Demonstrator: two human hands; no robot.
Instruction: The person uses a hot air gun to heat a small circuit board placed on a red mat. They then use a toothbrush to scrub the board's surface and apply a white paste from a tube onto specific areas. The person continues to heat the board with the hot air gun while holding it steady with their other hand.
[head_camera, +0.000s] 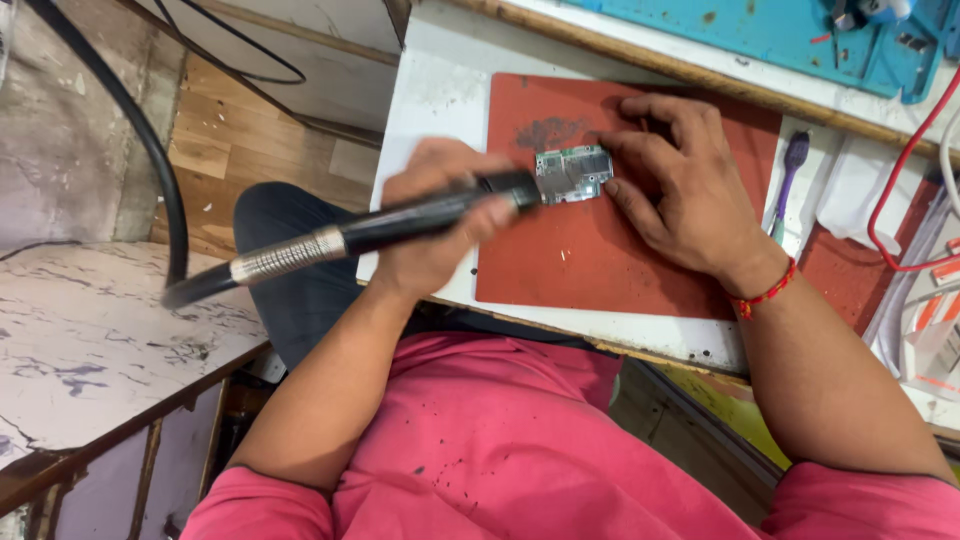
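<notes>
Hot-air wand (400, 222) lies crosswise, nozzle toward circuit board (572, 174).

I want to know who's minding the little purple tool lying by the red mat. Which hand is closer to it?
The right hand. It rests on the red mat just beside the purple tool, not touching it. The left hand is across the mat, gripping a black handpiece.

A silver-grey circuit board (572, 173) lies on a rust-red mat (600, 260) atop a white table (440, 90); the tool (400, 222) is black with a knurled silver collar; far right, a teal mat (760, 35) and purple-handled tool (795, 155); pink shirt (520, 450), red wrist thread (765, 295)
</notes>
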